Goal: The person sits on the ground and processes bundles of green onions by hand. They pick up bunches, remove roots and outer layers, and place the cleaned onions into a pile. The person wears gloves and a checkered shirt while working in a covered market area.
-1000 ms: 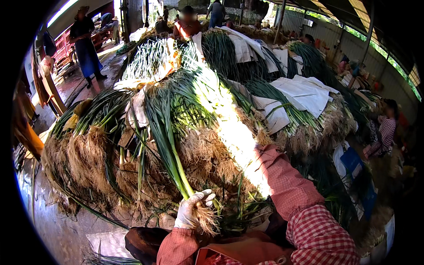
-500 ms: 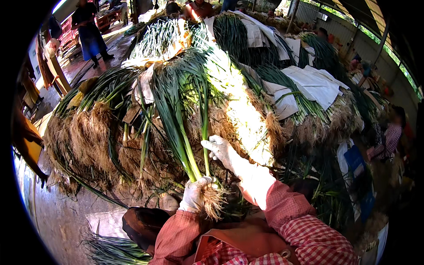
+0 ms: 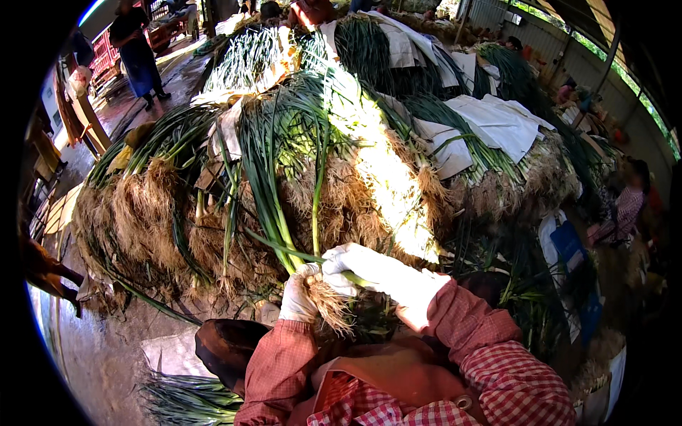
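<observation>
My left hand (image 3: 299, 295), in a whitish glove, is closed round the lower ends of a few leeks (image 3: 283, 231). Their bushy brown roots (image 3: 331, 309) hang out to the right of my fist, and the long green tops lean up over the heap. My right hand (image 3: 348, 265), gloved too, sits beside and just above the left, with its fingers closed on a long green leek leaf (image 3: 288, 250). One end of that leaf points to the upper left across the stalks, while the other comes out under my right wrist.
Ahead rises a big heap of leeks (image 3: 142, 206) with roots facing me. White sheets (image 3: 490, 124) cover parts of it. More leeks (image 3: 188, 399) lie on the ground at lower left by a dark boot-like shape (image 3: 226, 351). People stand far left (image 3: 138, 53) and sit at right (image 3: 629, 206).
My right hand has come down and left from the upright stalk to beside my left hand, and has closed on a leaf. The left hand keeps its grip on the leeks.
</observation>
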`<state>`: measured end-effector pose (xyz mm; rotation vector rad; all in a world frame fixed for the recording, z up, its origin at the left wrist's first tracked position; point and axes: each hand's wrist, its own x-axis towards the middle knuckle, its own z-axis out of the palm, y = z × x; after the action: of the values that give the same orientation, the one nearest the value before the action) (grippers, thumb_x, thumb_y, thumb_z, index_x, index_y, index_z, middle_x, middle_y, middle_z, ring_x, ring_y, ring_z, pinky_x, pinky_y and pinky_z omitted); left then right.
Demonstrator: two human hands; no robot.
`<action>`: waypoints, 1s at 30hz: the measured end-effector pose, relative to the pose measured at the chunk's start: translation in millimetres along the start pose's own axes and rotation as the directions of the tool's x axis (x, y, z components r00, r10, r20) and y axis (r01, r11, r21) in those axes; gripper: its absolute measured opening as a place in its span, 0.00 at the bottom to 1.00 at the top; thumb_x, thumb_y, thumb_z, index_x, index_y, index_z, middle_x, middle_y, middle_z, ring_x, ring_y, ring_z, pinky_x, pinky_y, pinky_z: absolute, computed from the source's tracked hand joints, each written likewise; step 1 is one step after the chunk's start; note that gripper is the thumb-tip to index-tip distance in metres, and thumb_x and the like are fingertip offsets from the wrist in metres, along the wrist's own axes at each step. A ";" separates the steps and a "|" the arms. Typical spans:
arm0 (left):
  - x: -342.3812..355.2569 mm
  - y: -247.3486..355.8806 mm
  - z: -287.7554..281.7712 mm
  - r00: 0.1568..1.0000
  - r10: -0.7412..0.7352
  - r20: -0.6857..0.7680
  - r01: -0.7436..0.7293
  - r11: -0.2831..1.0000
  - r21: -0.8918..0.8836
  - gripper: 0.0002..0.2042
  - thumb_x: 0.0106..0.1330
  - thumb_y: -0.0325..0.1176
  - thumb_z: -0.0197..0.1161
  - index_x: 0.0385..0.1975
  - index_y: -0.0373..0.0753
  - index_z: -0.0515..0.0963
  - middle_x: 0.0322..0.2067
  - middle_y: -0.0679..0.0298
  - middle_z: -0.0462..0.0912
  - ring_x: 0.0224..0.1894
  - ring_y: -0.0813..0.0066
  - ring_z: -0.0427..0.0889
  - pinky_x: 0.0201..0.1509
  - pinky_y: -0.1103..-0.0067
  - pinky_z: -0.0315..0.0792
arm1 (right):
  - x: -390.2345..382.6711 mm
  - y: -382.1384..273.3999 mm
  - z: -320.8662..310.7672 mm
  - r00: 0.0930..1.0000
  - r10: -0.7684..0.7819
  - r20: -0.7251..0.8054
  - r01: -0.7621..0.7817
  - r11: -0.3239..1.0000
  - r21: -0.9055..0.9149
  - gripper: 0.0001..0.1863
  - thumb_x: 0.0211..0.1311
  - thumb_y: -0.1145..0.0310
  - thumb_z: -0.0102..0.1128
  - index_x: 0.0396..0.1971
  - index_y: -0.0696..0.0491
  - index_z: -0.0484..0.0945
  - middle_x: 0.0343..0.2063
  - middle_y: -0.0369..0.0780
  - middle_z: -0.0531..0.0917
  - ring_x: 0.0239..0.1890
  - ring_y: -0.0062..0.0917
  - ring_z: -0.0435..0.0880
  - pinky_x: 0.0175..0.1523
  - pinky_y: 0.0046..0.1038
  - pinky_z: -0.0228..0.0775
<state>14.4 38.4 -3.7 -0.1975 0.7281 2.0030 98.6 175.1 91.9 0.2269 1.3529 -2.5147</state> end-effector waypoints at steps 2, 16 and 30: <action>-8.1 5.7 -6.1 0.995 0.051 0.087 -0.046 0.997 -0.066 0.05 0.58 0.29 0.54 0.29 0.35 0.74 0.34 0.52 0.80 0.31 0.62 0.79 0.36 0.70 0.78 | -34.3 12.2 -12.8 0.977 0.214 -0.025 -0.200 0.861 -0.468 0.11 0.59 0.71 0.54 0.18 0.56 0.70 0.12 0.35 0.71 0.12 0.20 0.69 0.18 0.21 0.60; -13.2 11.7 15.1 0.988 0.073 0.136 -0.057 0.992 -0.113 0.13 0.62 0.34 0.55 0.42 0.35 0.72 0.31 0.59 0.80 0.31 0.66 0.80 0.36 0.72 0.78 | 55.7 16.9 -32.8 0.943 -0.246 -0.223 0.075 0.812 -0.580 0.10 0.58 0.66 0.62 0.25 0.57 0.74 0.19 0.33 0.76 0.20 0.16 0.74 0.26 0.20 0.65; 1.3 22.5 -23.9 0.921 0.050 0.387 0.071 0.953 -0.293 0.28 0.63 0.59 0.49 0.55 0.44 0.69 0.45 0.46 0.76 0.44 0.51 0.79 0.47 0.58 0.75 | -5.4 50.9 16.9 0.945 0.057 0.323 0.267 0.439 -0.858 0.08 0.59 0.67 0.57 0.27 0.56 0.78 0.24 0.38 0.77 0.31 0.22 0.76 0.38 0.26 0.68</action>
<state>-8.7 17.7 -14.3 0.0242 0.1629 2.0507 119.6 135.3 62.4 -0.4834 2.3566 -1.4185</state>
